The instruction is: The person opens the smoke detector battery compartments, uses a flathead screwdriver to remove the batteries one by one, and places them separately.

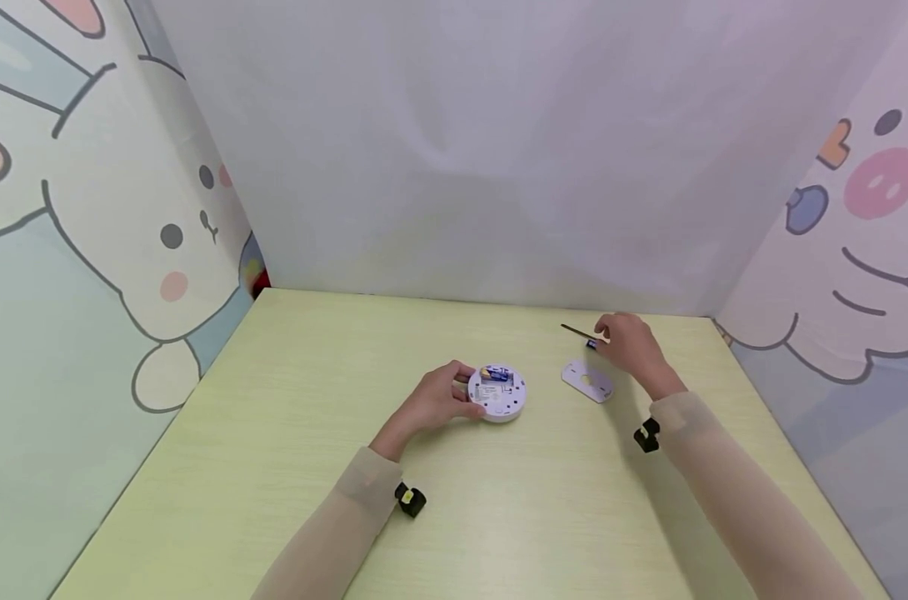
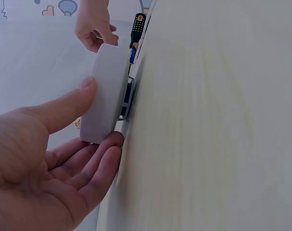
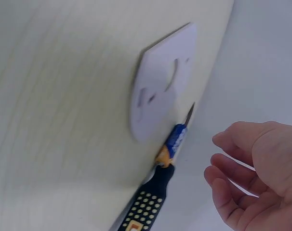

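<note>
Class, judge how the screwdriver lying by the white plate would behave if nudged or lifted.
The screwdriver looks rigid, and its round handle lying flat on the table would probably roll. The dotted handle likely resists slipping. The right hand hovers open beside it.

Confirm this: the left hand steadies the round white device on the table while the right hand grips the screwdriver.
Not quite. The left hand does steady the round white device on the table, but the right hand grips nothing: the right wrist view shows its fingers loosely curled, apart from the screwdriver, which lies beside the flat white plate.
</note>
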`<state>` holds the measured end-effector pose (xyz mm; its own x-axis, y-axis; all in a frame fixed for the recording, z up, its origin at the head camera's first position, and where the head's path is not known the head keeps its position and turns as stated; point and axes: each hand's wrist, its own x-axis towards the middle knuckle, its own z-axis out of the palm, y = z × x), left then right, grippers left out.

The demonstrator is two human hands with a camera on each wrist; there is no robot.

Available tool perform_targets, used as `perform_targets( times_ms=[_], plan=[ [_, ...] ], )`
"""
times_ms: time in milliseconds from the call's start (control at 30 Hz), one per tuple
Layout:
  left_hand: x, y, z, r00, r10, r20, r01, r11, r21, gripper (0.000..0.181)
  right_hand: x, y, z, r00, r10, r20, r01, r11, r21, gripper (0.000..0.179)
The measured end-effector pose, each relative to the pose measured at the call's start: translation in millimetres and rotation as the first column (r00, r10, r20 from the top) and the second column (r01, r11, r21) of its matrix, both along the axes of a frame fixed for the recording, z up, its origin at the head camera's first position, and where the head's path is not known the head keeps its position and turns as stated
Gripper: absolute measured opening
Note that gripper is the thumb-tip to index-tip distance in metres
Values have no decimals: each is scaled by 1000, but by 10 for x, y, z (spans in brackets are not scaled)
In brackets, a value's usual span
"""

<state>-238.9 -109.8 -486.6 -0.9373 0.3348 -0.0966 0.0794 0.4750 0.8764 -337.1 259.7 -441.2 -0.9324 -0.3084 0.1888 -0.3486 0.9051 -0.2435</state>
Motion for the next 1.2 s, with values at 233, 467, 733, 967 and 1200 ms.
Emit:
perform_targets(
  times_ms=[233, 467, 733, 967, 1200],
  plan=[
    [-1, -6, -3, 1000, 0, 6, 0, 1000, 5, 64, 135, -207, 205, 998, 61, -11, -61, 998, -34, 18],
    [-20, -15, -30, 1000, -7, 7, 7, 1000, 8, 66, 230, -444, 333, 989, 136, -52, -139, 989, -55, 16],
    [-9, -11, -16, 1000, -10, 2, 10, 1000, 20, 66, 357, -727, 388, 974, 219, -50, -222, 973, -69, 21],
    [3, -4, 12, 1000, -14, -1, 14, 999, 33, 66, 464, -969, 372, 965, 260, -20, -260, 962, -85, 25],
    [0, -2, 16, 1000, -10, 1, 10, 999, 34, 66, 509, -1135, 320, 957, 289, -12, -289, 953, -95, 25]
  ],
)
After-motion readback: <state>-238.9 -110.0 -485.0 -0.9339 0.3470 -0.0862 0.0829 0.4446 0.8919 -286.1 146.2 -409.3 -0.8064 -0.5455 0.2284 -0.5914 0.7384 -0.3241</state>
